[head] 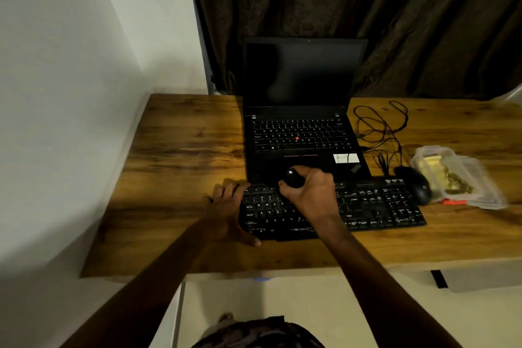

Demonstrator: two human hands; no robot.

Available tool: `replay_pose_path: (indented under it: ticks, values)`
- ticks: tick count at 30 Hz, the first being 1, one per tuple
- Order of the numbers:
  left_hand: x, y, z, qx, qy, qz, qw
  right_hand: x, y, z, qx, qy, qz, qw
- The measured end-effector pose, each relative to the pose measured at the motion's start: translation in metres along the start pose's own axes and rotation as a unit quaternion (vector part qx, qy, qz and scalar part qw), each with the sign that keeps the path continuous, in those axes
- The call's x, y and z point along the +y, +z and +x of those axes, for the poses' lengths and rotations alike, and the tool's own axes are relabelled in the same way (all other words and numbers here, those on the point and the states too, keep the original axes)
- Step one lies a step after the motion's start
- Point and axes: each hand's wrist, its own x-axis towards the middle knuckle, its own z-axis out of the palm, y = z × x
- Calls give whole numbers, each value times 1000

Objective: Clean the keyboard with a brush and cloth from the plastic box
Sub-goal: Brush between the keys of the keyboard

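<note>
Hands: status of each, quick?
Left hand: open, resting on the left end of the keyboard.
Right hand: closed around the brush, over the keys.

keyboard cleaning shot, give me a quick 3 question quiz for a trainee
1. True or false: the right hand grips the brush over the keyboard.
2. Where is the box? A) right of the mouse B) on the keyboard C) left of the keyboard
3. Fill in: the left hand rests at the keyboard's ____ end.

Key: 1 true; 2 A; 3 left
</note>
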Motion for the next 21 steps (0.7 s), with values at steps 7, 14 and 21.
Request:
replay_pose_path:
  ticks: [7, 14, 21]
  values:
    - [3, -2, -1, -12, -11, -7, 1000, -3, 6, -4, -25, -18, 70, 997]
    - [4, -4, -2, -20, -11, -17, 1000, 16, -17, -2, 8, 2, -64, 998]
    - [3, -4, -1, -16, -8, -23, 1000, 16, -23, 0, 2, 9, 70, 997]
